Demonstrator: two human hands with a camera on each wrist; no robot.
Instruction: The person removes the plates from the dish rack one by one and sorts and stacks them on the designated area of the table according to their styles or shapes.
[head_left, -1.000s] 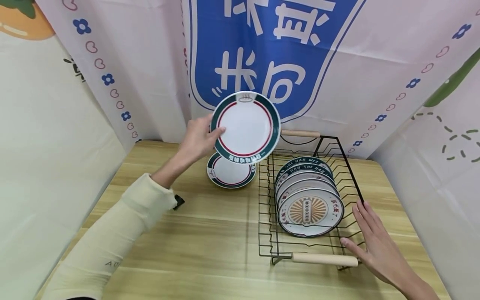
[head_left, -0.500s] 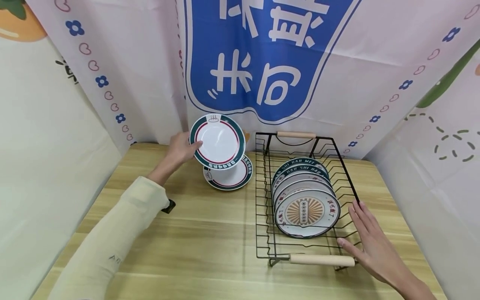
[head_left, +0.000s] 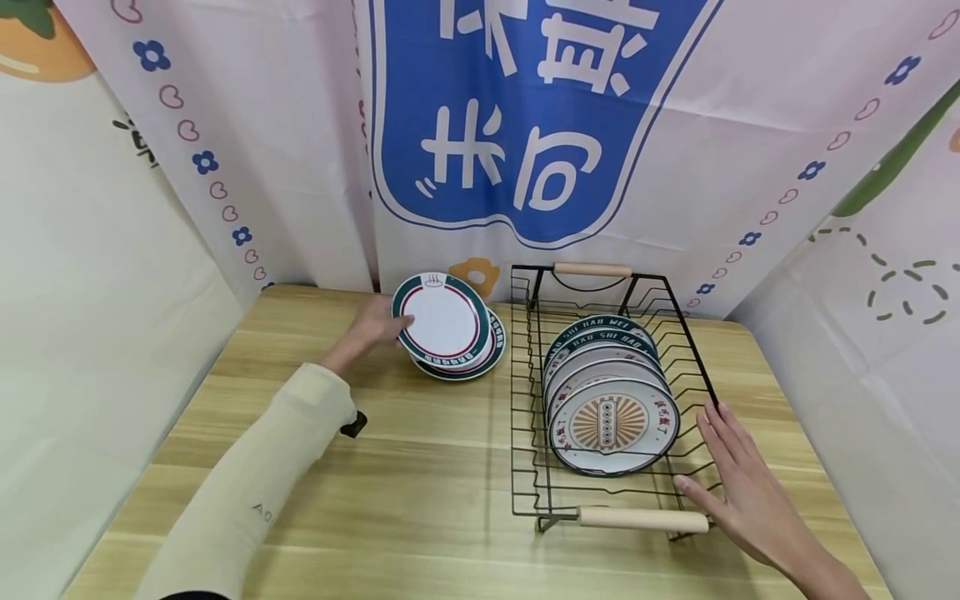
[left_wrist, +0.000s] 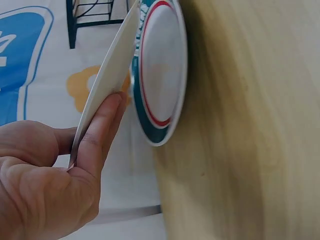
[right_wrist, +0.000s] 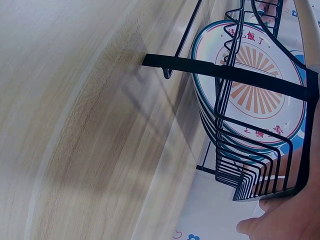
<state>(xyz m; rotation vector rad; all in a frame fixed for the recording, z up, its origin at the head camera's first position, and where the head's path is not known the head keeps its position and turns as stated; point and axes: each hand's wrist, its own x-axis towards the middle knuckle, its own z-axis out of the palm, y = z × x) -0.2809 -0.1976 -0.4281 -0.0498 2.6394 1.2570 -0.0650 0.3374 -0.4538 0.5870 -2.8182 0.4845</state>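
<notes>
My left hand (head_left: 373,325) pinches a white plate (head_left: 444,321) with a green rim and red ring by its left edge. The thumb lies on its upper face and the fingers are beneath, as the left wrist view shows. The plate is tilted just over a matching plate (left_wrist: 162,65) that lies on the table; whether they touch is unclear. My right hand (head_left: 750,492) rests against the right side of a black wire dish rack (head_left: 534,467), fingers straight. Several plates (head_left: 613,423) lean in a row in that rack, the front one with an orange sunburst.
The rack has light wooden handles at its front (head_left: 643,519) and back. A printed curtain (head_left: 300,167) hangs right behind the wooden table (head_left: 405,500), and pale cloth walls close off both sides.
My left hand has carried the plate left and down, away from beside the rack, to just over the lower plate. The right hand stays at the rack.
</notes>
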